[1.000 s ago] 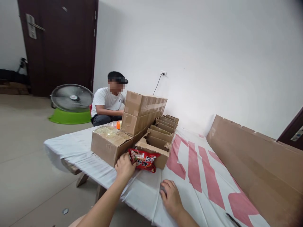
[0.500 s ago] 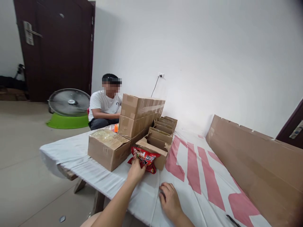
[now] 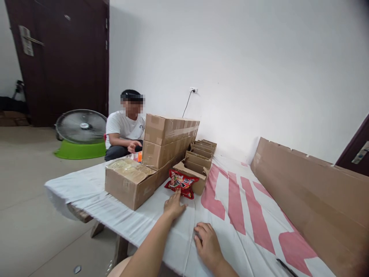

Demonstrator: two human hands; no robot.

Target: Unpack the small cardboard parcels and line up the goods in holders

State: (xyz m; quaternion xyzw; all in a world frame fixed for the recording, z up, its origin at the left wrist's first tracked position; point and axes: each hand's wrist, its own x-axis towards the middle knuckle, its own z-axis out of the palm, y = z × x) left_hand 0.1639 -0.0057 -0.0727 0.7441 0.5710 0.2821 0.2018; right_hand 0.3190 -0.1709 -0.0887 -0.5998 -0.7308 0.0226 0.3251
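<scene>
A shiny red snack packet [image 3: 181, 182] with white lettering leans against the front of an open cardboard box [image 3: 198, 186]. The fingers of my left hand [image 3: 174, 206] stretch out, their tips touching the packet's lower edge. My right hand [image 3: 208, 244] rests on the white cloth nearer to me, fingers slightly bent and apart, holding nothing. To the left of the packet sits a taped carton [image 3: 129, 182].
Taped cartons [image 3: 165, 132] form a stacked wall beside the row of open boxes. Behind it crouches a person [image 3: 125, 130] in a white shirt. A long cardboard sheet [image 3: 311, 200] stands along the right side. A dark pen-like object [image 3: 286, 267] lies near the front edge.
The packet has moved away from me, closer against the open box. My left hand has loosened from it, with fingers now extended. The other person's hand has come into view; my right hand stays put.
</scene>
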